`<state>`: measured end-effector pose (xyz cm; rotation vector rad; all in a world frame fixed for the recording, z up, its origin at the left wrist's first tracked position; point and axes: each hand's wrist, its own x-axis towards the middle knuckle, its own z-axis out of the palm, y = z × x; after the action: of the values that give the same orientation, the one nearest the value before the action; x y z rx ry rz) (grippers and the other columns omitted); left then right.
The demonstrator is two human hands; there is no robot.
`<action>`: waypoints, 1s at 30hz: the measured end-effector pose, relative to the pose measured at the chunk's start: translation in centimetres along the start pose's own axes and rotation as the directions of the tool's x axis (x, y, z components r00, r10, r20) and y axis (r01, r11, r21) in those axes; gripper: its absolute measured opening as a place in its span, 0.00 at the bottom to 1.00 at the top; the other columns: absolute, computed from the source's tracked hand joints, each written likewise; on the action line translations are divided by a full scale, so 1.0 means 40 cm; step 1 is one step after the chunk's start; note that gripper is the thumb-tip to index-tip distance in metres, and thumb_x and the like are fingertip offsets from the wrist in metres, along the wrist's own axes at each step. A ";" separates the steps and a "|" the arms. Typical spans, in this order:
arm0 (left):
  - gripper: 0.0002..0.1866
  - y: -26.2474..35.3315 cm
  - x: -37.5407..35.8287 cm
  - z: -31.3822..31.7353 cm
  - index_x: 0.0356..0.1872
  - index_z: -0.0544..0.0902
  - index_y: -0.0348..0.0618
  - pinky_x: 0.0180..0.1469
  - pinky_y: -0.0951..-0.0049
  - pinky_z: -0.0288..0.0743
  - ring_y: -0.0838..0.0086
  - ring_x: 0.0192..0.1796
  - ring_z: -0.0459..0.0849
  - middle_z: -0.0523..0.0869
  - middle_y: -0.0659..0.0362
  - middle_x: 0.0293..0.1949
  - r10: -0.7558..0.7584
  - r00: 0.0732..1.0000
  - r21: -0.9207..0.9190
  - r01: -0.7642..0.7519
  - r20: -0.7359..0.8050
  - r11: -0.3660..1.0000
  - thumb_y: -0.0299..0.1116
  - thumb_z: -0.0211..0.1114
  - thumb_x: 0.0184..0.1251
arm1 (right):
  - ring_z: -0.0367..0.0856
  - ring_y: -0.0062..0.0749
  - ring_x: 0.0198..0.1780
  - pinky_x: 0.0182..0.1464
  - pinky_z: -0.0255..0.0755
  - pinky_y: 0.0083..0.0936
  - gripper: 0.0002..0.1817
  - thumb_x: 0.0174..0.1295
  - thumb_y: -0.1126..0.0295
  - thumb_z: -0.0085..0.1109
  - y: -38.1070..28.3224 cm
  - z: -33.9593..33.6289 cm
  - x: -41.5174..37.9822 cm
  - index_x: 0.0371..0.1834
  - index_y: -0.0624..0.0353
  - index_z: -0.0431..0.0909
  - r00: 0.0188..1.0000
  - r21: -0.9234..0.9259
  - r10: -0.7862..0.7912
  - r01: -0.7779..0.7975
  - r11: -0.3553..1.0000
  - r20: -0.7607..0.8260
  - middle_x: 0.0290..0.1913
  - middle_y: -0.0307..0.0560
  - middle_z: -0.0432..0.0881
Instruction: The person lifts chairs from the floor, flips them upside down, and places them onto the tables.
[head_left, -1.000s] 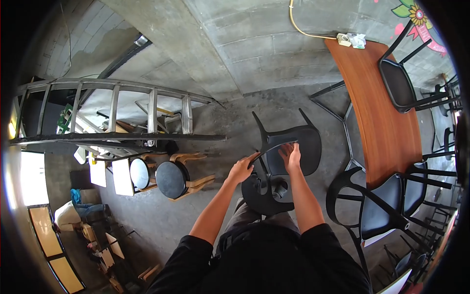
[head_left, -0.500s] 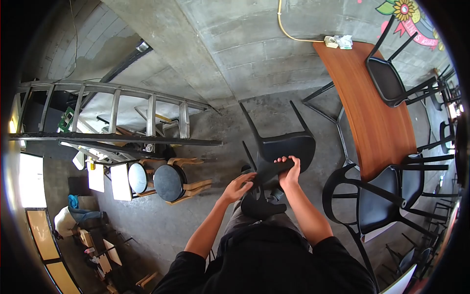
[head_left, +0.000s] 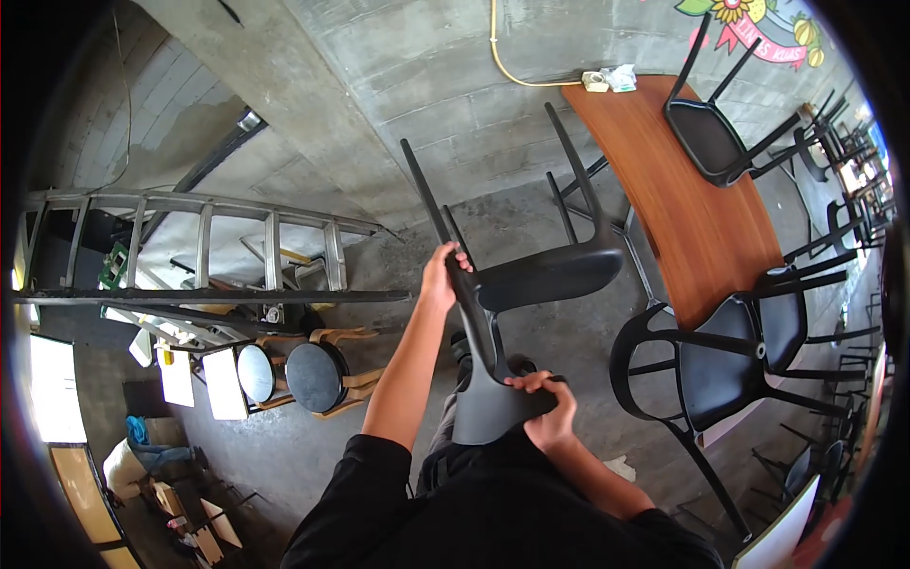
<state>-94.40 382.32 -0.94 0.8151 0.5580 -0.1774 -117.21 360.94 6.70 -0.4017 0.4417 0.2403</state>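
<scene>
A black chair point(head_left: 550, 275) is tilted in front of my body, its legs pointing up and away toward the wall. My left hand point(head_left: 444, 275) is wrapped round the chair's frame near the base of a leg. With its fingers curled, my right hand point(head_left: 548, 406) grips the end of the backrest, close to my waist. The backrest's wide grey-black part lies between my hands and my torso.
Right of the chair stands a brown wooden table point(head_left: 701, 199) with an upturned black chair point(head_left: 706, 137) on it. More black chairs point(head_left: 720, 356) are at its near end. On the left are a metal ladder point(head_left: 204, 242) and round stools point(head_left: 316, 376).
The chair has been raised and tilted, its legs now higher in view. My left hand has moved up from beside the backrest to the frame; my right hand has come down to the backrest's end.
</scene>
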 end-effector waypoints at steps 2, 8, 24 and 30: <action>0.09 -0.052 0.010 0.038 0.40 0.74 0.46 0.38 0.68 0.76 0.73 0.29 0.77 0.76 0.62 0.25 0.022 0.995 0.022 -0.024 0.099 0.999 0.35 0.65 0.68 | 0.76 0.42 0.39 0.63 0.68 0.44 0.11 0.61 0.63 0.45 -0.030 -0.072 0.008 0.27 0.58 0.71 0.999 0.248 -0.023 0.034 0.968 -0.047 0.30 0.47 0.74; 0.09 -0.120 -0.033 0.181 0.41 0.72 0.47 0.33 0.71 0.70 0.74 0.26 0.74 0.73 0.62 0.25 0.015 0.983 0.061 -0.027 0.182 0.998 0.33 0.63 0.67 | 0.77 0.40 0.33 0.50 0.74 0.41 0.12 0.64 0.59 0.55 -0.098 -0.260 0.073 0.31 0.56 0.70 0.880 0.221 -0.094 0.218 0.951 -0.466 0.31 0.46 0.75; 0.21 -0.043 -0.120 0.237 0.15 0.64 0.47 0.25 0.70 0.59 0.74 0.14 0.61 0.62 0.61 0.10 -0.160 0.707 0.201 0.027 0.689 0.979 0.33 0.54 0.73 | 0.77 0.22 0.38 0.41 0.72 0.22 0.05 0.66 0.79 0.58 -0.181 -0.419 0.365 0.42 0.61 0.79 0.597 -0.986 -0.801 0.155 0.063 0.043 0.33 0.37 0.78; 0.23 -0.035 -0.228 0.064 0.14 0.72 0.37 0.35 0.70 0.74 0.76 0.22 0.74 0.72 0.59 0.14 -0.286 0.592 0.444 -0.138 0.754 0.885 0.32 0.63 0.73 | 0.80 0.23 0.40 0.45 0.74 0.23 0.08 0.69 0.75 0.58 -0.193 0.133 0.331 0.49 0.62 0.79 0.765 -0.706 -0.566 0.581 0.404 0.306 0.39 0.41 0.83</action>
<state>-101.53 378.95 4.47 1.0659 -0.3619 -0.7557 -101.24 358.14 7.54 -1.4007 0.1211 -0.2877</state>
